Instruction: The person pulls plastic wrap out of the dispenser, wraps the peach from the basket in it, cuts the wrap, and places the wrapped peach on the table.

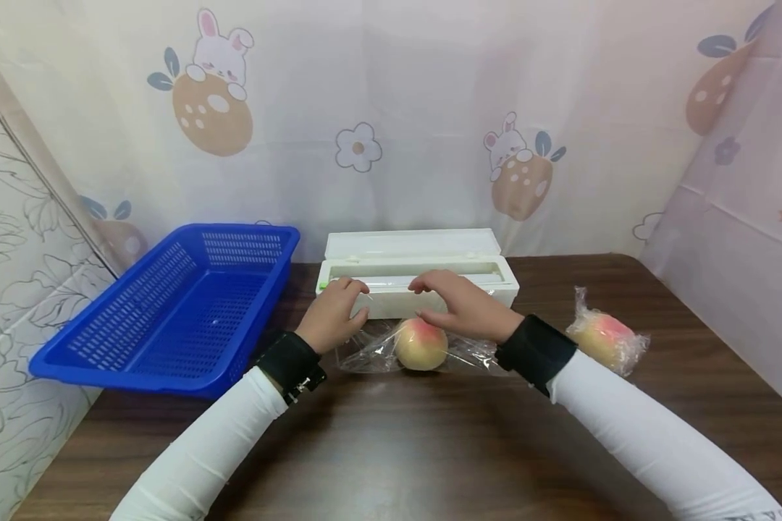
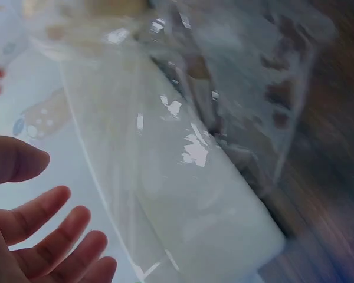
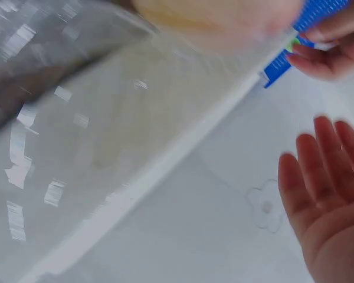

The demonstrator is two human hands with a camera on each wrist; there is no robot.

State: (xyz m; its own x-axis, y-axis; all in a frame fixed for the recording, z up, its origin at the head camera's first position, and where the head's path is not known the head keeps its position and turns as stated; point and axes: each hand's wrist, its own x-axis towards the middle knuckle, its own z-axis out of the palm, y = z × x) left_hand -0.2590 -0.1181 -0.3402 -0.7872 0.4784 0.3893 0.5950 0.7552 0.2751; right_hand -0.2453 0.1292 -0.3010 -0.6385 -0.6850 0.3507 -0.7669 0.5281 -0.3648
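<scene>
A peach with a pink blush sits on clear cling film, which spreads to both sides of it on the table. Behind it stands a white cling film dispenser with its lid up and a roll inside. My left hand hovers by the dispenser's left front, its fingers loosely bent and holding nothing in the left wrist view. Over the right front, just above the peach, is my right hand; the right wrist view shows its fingers extended, with nothing in them.
To the left stands a blue plastic basket with slotted sides. Another peach, wrapped in film, lies at the right of the dark wooden table. A patterned curtain hangs behind the table.
</scene>
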